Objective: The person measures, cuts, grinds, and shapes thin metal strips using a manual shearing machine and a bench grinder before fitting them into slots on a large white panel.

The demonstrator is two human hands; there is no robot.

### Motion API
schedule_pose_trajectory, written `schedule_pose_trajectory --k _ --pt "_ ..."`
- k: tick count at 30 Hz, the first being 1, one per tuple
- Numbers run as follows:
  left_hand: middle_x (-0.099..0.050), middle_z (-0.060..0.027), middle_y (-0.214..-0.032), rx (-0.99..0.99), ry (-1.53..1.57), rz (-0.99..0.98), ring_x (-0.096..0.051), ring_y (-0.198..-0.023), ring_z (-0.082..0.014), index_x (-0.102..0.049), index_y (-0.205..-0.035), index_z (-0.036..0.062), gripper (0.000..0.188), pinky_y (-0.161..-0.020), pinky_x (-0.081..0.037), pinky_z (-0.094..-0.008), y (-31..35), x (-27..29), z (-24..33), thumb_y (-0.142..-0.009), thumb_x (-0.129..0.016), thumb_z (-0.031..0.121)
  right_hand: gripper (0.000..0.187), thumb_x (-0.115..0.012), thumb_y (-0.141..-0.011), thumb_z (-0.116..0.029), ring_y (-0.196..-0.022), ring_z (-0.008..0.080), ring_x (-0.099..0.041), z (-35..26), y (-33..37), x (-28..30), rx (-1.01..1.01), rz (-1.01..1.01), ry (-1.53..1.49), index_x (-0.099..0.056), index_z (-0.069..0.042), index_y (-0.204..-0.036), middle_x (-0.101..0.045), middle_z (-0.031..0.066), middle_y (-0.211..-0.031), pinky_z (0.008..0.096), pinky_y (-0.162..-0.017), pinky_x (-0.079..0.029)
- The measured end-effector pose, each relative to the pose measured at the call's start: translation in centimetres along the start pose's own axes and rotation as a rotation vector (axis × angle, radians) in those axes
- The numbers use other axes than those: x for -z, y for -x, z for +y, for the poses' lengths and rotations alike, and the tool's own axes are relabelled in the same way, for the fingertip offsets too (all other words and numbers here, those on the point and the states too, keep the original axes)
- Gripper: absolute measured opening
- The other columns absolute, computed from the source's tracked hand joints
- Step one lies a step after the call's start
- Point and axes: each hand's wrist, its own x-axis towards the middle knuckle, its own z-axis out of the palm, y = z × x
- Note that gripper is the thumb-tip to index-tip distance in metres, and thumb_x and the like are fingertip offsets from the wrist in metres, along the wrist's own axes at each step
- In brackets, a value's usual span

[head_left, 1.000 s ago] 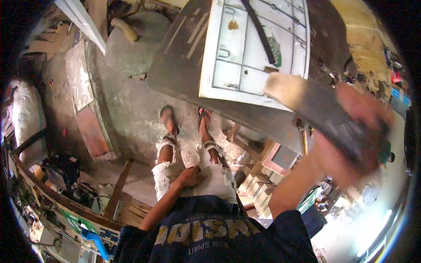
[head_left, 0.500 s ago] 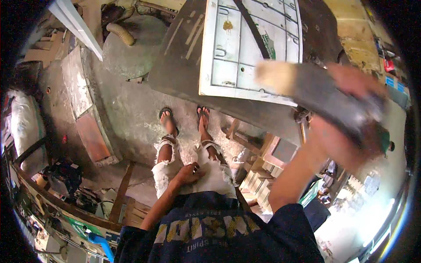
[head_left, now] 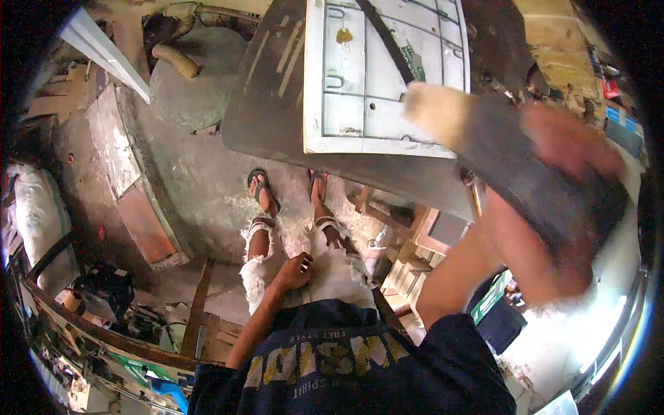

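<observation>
My right hand (head_left: 543, 252), smeared by motion, is closed around a dark grey, thick, flat-sided tool (head_left: 508, 138). Its tan, brush-like end (head_left: 436, 114) reaches over the lower right part of a white panel (head_left: 346, 144); whether it touches cannot be told. Black lines divide the panel's face, which carries hook-shaped marks and a brown spot. A narrow black strip (head_left: 384, 38) slants down the panel to the tan end. Resting on my pale, frayed shorts (head_left: 332, 277), my left hand (head_left: 294, 271) has its fingers curled; anything inside them is hidden.
Beneath the panel is a dark table (head_left: 266, 124) with a rounded corner. A ribbed hose (head_left: 175, 60) lies at the far left, beside a round grey slab (head_left: 207, 90). Wooden frames (head_left: 415, 228) stand below the table's edge. A white sack (head_left: 43, 214) is at the left.
The panel, table and floor have shifted left in the picture. My right hand still grips the tool, whose tan end remains over the panel's lower right. My left hand stays on the shorts.
</observation>
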Motion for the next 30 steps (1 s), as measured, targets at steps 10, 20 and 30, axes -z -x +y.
schedule_pose_trajectory --k 10,20,30 --pt "-0.071 -0.0149 -0.095 -0.294 -0.320 0.170 -0.071 -0.085 -0.0281 -0.066 -0.104 0.0034 0.026 -0.073 -0.056 -0.0378 5.9 10.5 20.5 -0.079 -0.073 0.007 0.063 -0.062 -0.078 -0.041 -0.093 0.0252 -0.053 -0.6 0.2 0.5 -0.218 0.160 -0.648 -0.051 0.001 -0.123 -0.056 0.0139 -0.106 0.0410 -0.084 -0.043" --pt "-0.064 -0.0154 -0.100 -0.801 -0.846 0.517 -0.057 -0.107 -0.0322 -0.048 -0.121 0.0010 0.049 -0.092 -0.040 -0.0427 -1.4 18.4 37.8 -0.073 -0.057 -0.005 0.035 -0.061 -0.094 -0.026 -0.074 0.0224 -0.063 10.5 12.6 17.5 -0.484 -0.119 0.820 -0.060 0.001 -0.116 -0.064 0.0136 -0.083 0.0373 -0.070 -0.051" --pt "-0.063 -0.0177 -0.099 -0.577 -1.003 0.289 -0.056 -0.113 -0.0337 -0.040 -0.129 -0.0052 0.066 -0.098 -0.037 -0.0441 -1.0 18.0 39.0 -0.067 -0.061 -0.004 0.033 -0.057 -0.096 -0.015 -0.110 0.0354 -0.058 7.7 16.5 13.8 -0.405 0.146 1.092 -0.057 0.007 -0.121 -0.060 0.0199 -0.119 0.0424 -0.099 -0.042"
